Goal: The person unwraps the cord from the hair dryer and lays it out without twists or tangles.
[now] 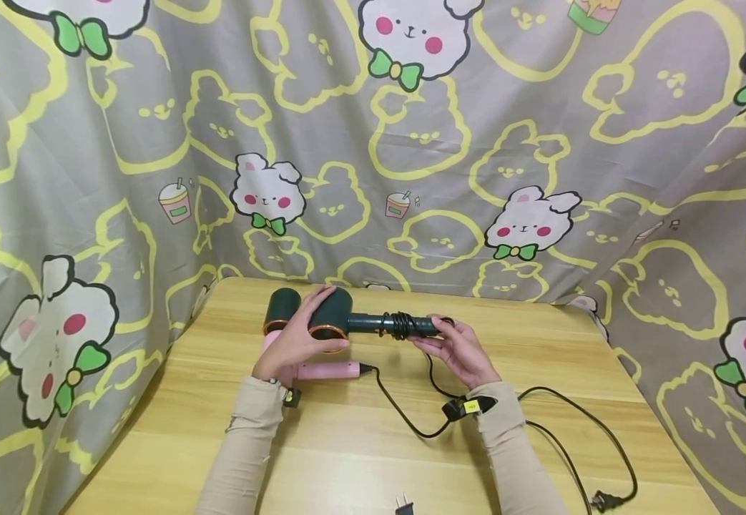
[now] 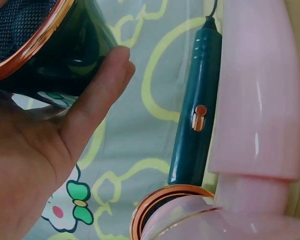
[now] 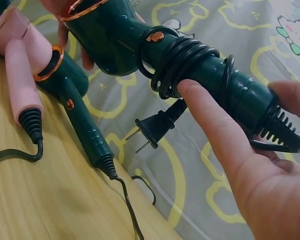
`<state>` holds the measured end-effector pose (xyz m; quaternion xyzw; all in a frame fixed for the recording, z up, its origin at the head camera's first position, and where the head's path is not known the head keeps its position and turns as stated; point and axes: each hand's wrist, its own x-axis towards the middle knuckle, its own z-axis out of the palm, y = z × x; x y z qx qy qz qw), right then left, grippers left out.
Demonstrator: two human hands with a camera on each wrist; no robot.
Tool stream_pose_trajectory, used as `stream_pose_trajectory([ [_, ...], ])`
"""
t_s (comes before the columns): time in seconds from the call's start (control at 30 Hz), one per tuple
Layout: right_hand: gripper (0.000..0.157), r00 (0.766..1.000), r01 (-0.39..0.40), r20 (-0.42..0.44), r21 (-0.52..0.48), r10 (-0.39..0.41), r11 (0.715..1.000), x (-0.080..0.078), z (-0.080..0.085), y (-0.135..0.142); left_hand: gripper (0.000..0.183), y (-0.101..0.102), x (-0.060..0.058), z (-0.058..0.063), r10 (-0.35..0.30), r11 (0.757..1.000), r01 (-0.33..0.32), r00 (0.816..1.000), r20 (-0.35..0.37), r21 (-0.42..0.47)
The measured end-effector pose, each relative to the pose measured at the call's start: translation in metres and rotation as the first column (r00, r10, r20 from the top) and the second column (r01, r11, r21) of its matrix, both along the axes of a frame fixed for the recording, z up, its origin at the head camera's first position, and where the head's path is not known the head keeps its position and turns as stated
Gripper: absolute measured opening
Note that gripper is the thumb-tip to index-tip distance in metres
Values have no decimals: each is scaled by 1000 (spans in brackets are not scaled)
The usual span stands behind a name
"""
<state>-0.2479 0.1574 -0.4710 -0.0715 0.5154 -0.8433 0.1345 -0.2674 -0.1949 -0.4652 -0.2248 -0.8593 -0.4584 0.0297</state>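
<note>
Both hands hold a dark green hair dryer [image 1: 332, 310] with copper rims above the table, its black cord [image 3: 185, 62] wound round the handle. My left hand [image 1: 295, 340] grips the barrel, fingers over its top and thumb across the lower front. At the handle's end, my right hand [image 1: 461, 352] holds it between thumb and fingers, one finger reaching to the coils. The held dryer's two-pin plug [image 3: 157, 127] dangles below the coils. Behind my left hand lie a second green hair dryer [image 3: 85, 115] and a pink hair dryer [image 1: 327, 370], partly covered by that hand.
Black cords [image 1: 405, 411] run across the wooden table [image 1: 347, 443] and pass under my right wrist. One plug [image 1: 606, 501] lies near the front right, another [image 1: 403, 505] at the front middle edge. Patterned curtain [image 1: 424, 143] encloses the back and both sides.
</note>
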Motion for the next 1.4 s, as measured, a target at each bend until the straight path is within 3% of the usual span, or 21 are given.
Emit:
stream_pose_trajectory([
  [0.4, 38, 999, -23, -31, 35, 24, 999, 0, 1, 3, 103, -1, 3, 5, -49, 997, 46, 998, -43, -55],
  [0.83, 27, 997, -52, -49, 57, 55, 997, 2, 4, 4, 97, -4, 4, 7, -58, 995, 55, 998, -31, -82],
  [1.1, 33, 986, -131, -100, 14, 132, 991, 1, 3, 11, 89, -8, 6, 10, -39, 999, 38, 999, -16, -33],
  [1.23, 51, 968, -198, -151, 28, 200, 980, -1, 0, 14, 89, -13, 7, 13, -41, 999, 41, 999, -5, 0],
  [1.4, 65, 988, -142, -59, 45, 144, 989, -4, -7, 16, 90, -16, 6, 15, -72, 997, 73, 997, -14, 23],
])
